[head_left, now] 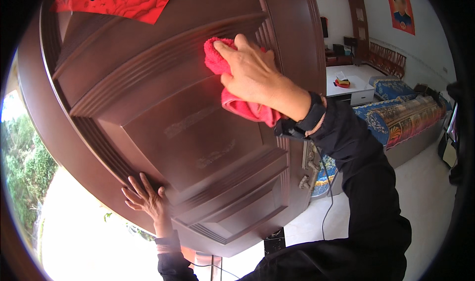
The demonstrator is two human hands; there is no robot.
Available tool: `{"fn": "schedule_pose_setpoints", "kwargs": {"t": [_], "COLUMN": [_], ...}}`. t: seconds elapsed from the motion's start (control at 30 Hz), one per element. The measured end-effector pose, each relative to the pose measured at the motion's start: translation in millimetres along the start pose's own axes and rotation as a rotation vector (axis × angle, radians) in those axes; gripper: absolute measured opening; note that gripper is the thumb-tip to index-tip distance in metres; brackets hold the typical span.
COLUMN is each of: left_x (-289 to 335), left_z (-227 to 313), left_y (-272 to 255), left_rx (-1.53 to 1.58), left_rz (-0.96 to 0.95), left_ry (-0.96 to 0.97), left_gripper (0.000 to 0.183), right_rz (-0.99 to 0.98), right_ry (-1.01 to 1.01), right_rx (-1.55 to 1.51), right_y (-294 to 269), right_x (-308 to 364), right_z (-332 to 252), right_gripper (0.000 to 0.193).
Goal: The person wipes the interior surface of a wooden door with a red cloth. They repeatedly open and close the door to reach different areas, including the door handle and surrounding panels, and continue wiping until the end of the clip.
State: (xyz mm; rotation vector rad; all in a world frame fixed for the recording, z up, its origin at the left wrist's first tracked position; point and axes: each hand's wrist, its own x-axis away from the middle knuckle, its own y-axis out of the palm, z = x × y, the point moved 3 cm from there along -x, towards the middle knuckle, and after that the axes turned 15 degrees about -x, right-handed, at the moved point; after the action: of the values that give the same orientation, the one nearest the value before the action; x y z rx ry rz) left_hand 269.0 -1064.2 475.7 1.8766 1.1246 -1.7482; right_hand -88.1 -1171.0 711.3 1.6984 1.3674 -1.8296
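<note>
A large brown panelled door (198, 117) fills the middle of the view. My right hand (252, 73) presses a red cloth (216, 58) against its upper part, just below a ridged moulding. Part of the cloth hangs below my palm and wrist. Lower on the left, my left hand (147, 199) lies against the door near its edge, fingers spread, holding nothing. Pale smudges (198, 122) mark the door's centre panel. On the right side of the door is a metal handle (308, 178).
A red paper sheet (118, 1) with black marks is stuck high on the door. To the right, a white table (357, 83) and a sofa with patterned covers (401, 115) stand in a room. Dark cables (328, 202) hang below my right arm. Bright outdoors and greenery (24, 157) show at left.
</note>
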Motion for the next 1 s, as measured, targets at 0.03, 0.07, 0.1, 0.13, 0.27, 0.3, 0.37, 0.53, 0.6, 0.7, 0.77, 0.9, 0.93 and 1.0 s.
{"fn": "schedule_pose_setpoints", "kwargs": {"t": [0.03,0.07,0.1,0.13,0.27,0.3,0.37,0.53,0.6,0.7,0.77,0.9,0.93,1.0], "left_x": [-1,-1,-1,-1,-2,-2,-1,0,-1,-1,-1,-1,-1,0], "left_z": [0,0,0,1,0,0,-1,-1,0,-1,-1,-3,-3,-4], "left_y": [-1,-3,-5,-6,-6,-5,-4,-2,-3,-4,-5,-4,-4,-4], "left_rx": [-0.004,0.012,0.028,0.044,0.039,0.032,0.02,0.021,0.027,0.035,0.044,0.032,0.021,0.014], "left_rz": [-0.001,0.014,0.029,0.044,-0.028,-0.033,-0.06,-0.055,-0.056,-0.067,-0.075,-0.101,-0.111,-0.11], "left_ry": [-0.002,0.007,0.016,0.026,0.006,0.002,0.001,-0.008,-0.007,-0.007,0.003,0.019,0.019,0.011], "left_gripper": [0.069,0.067,0.067,0.07,0.067,0.068,0.072,0.074,0.075,0.075,0.076,0.077,0.077,0.077], "right_rz": [-0.003,0.011,0.02,0.034,-0.002,0.006,0.002,-0.054,-0.055,-0.016,-0.023,0.023,0.036,-0.017], "right_ry": [0.034,0.02,-0.009,-0.046,-0.074,-0.112,-0.084,-0.001,0.035,0.021,0.022,-0.056,-0.075,-0.007], "right_rx": [-0.147,-0.134,-0.161,-0.128,0.111,0.183,0.274,0.21,0.114,0.039,0.059,0.235,0.231,0.215], "right_y": [4,9,12,14,10,6,-1,-6,1,15,16,-5,-12,-12], "right_x": [0,-3,-2,-2,-5,-6,-5,-7,-7,-7,-6,-2,-3,-6], "right_z": [-3,-9,-15,-19,-22,-20,-14,-9,-16,-28,-25,-5,-1,0], "right_gripper": [0.058,0.061,0.061,0.06,0.057,0.056,0.054,0.056,0.057,0.056,0.053,0.057,0.057,0.058]}}
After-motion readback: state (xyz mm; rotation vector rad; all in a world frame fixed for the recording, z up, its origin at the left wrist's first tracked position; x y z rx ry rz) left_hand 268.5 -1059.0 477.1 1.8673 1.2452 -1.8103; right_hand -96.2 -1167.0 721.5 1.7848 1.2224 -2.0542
